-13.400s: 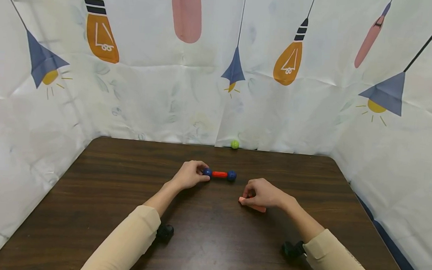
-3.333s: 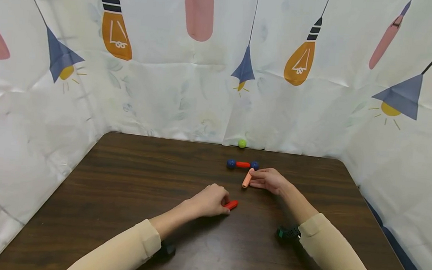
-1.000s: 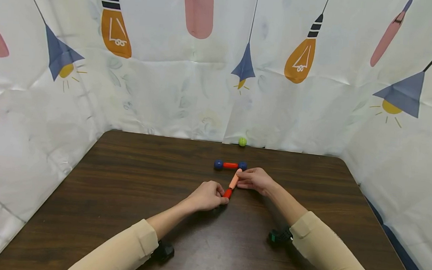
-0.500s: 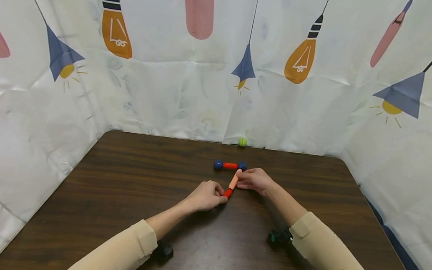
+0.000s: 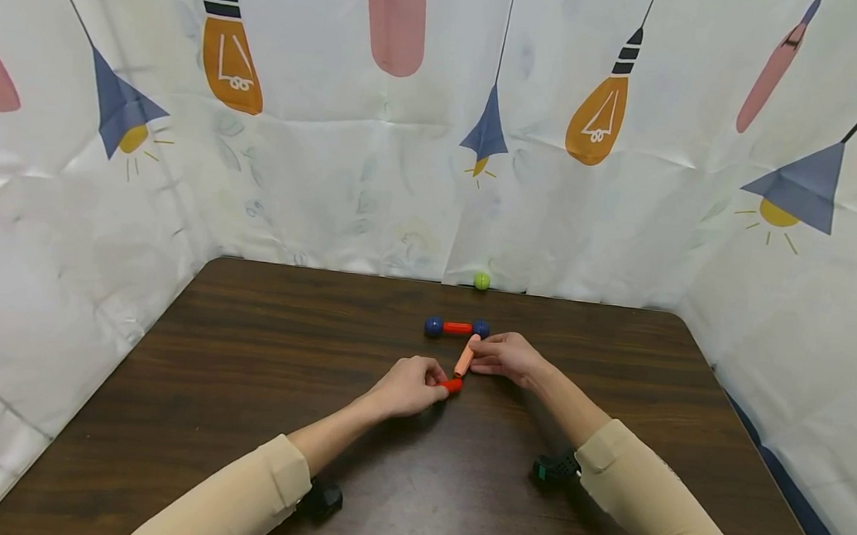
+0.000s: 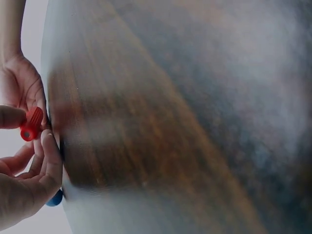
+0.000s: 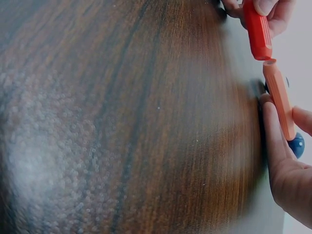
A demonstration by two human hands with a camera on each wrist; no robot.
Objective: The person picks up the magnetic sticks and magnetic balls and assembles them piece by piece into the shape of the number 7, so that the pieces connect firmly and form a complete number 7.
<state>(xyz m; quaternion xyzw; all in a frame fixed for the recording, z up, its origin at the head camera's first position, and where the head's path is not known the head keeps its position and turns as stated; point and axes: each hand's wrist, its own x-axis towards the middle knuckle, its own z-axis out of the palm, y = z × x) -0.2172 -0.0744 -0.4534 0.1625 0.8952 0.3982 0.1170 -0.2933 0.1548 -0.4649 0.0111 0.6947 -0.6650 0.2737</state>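
My left hand (image 5: 407, 386) pinches a short ribbed red rod (image 5: 453, 384) between thumb and fingers. My right hand (image 5: 509, 357) holds a peach-coloured rod (image 5: 465, 358), tilted, its far end overlapping the right ball in the head view. In the right wrist view the tip of the red rod (image 7: 259, 36) is right at the upper end of the peach rod (image 7: 279, 100). Behind the hands lies a dumbbell-shaped piece: another red rod (image 5: 457, 328) with a dark blue ball (image 5: 433, 327) at its left end and a second blue ball (image 5: 481, 328) at its right.
A green ball (image 5: 481, 281) sits at the back edge of the dark wooden table (image 5: 282, 332). White printed cloth (image 5: 329, 194) hangs behind and along both sides. Black wrist devices show beneath both forearms.
Earlier the left hand left the dumbbell piece and took up a red rod; the right hand raised the peach rod. Within the last half second the red rod has turned out of line with it.
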